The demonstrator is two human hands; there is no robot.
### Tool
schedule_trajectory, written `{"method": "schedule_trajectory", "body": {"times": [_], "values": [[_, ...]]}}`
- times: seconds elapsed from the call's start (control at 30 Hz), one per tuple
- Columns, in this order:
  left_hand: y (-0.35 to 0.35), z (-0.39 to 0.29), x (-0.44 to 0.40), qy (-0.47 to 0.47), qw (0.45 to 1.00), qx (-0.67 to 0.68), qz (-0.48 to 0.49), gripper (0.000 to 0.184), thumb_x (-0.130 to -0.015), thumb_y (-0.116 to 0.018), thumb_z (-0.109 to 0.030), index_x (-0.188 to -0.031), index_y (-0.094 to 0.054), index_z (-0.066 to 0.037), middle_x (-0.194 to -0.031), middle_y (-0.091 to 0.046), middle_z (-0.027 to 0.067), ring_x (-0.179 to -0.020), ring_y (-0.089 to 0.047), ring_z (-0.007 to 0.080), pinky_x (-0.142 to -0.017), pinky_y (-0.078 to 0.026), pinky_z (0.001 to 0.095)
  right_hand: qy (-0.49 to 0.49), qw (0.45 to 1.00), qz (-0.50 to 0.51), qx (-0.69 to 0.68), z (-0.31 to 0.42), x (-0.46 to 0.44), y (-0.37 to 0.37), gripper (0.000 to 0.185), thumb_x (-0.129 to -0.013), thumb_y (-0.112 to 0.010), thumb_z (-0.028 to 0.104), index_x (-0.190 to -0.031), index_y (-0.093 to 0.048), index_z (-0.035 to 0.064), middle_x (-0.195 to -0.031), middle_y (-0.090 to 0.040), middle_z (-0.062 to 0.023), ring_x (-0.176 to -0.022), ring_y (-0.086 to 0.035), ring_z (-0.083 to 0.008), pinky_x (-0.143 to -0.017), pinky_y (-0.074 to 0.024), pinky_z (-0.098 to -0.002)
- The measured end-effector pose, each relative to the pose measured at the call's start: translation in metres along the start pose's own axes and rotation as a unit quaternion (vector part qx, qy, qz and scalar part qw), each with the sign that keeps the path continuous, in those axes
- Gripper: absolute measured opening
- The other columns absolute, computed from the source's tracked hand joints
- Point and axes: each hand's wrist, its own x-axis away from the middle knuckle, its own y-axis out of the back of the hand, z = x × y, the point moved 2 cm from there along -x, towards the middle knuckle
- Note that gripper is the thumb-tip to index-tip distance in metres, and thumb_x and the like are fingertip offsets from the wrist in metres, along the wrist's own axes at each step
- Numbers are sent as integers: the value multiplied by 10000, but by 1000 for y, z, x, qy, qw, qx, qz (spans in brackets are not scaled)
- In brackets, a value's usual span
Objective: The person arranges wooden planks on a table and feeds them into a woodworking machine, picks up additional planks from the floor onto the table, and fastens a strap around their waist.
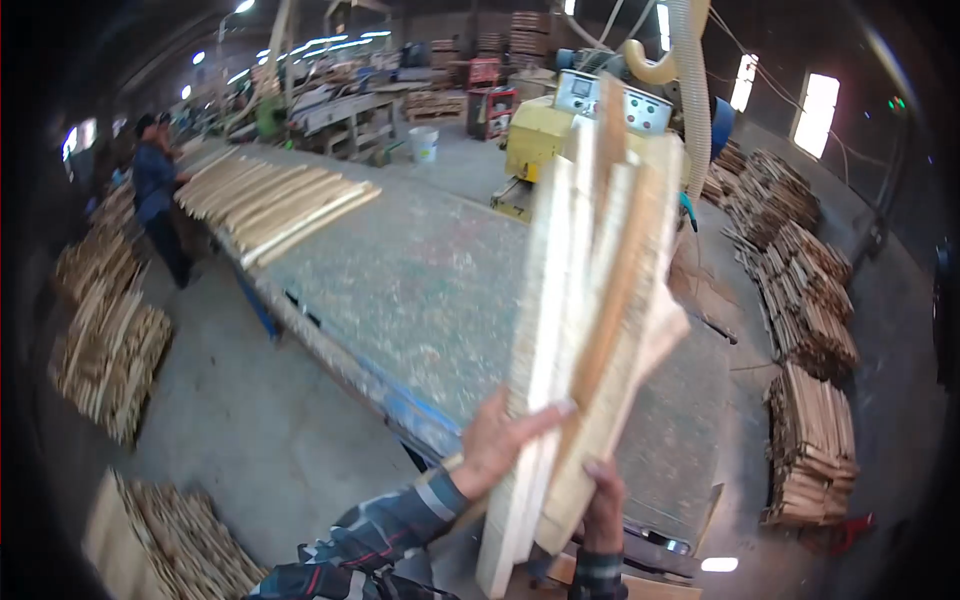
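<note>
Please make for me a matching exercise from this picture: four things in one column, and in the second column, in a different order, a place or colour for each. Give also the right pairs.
Things
1. bundle of boards nearest the camera
2. bucket
3. row of boards lying side by side
4. machine with buttons

Places and colours
A. on the far part of the table
B. yellow on its lower body
C. held by the left hand and the right hand
D. white, standing on the floor

Right pairs: 1-C, 2-D, 3-A, 4-B
</note>
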Motion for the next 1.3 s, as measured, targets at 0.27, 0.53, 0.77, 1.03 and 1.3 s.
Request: {"method": "schedule_trajectory", "body": {"times": [0.27, 0.53, 0.77, 1.03, 1.3], "values": [[251, -59, -236, -36, 899, -394, -186, 753, -756, -830, -490, -1296, -615, -11, -1180, -721, 215, -1064, -717, 318, -927, -556, 409, 38, 982, -140, 123, -26, -247, -143, 757, -753, -727, 121, -1418, -432, -90, -1172, -638, -243, -1009, -661, -258, -891, -531, -326], [434, 78, -338, 41, 683, -692, -228, 814, -932, -637, -538, -1606, -284, -249, -1630, -293, 239, -1478, -336, 441, -1063, -232, 824, 62, 894, -325, 302, -65, -249, -36, 661, -864, -778, 227, -1405, -493, -24, -1202, -653, -199, -1049, -668, -255, -897, -544, -384], [381, 95, -259, 65, 734, -663, -134, 829, -928, -586, -627, -1602, -308, -232, -1606, -314, 277, -1487, -288, 494, -1072, -207, 814, -136, 633, -389, 656, -36, -206, 62, 844, -854, -776, 385, -1531, -422, 25, -1400, -567, -300, -1288, -570, -427, -1077, -449, -462], [322, 128, -253, 30, 682, -720, -122, 913, -866, -607, -704, -1605, -323, -250, -1631, -239, 289, -1516, -173, 531, -1104, -162, 799, 45, 605, -172, 777, -136, -268, -97, 1091, -772, -733, 707, -1581, -341, 88, -1636, -234, -324, -1496, -274, -485, -1174, -230, -633], [428, 147, -297, -53, 641, -758, -111, 750, -943, -526, -650, -1604, -340, -349, -1655, -253, 247, -1509, -239, 507, -1141, -145, 775, -51, 686, -215, 693, -189, -276, -132, 1151, -599, -889, 376, -1590, -332, 196, -1274, -507, -236, -1181, -490, -421, -994, -374, -539]]}}
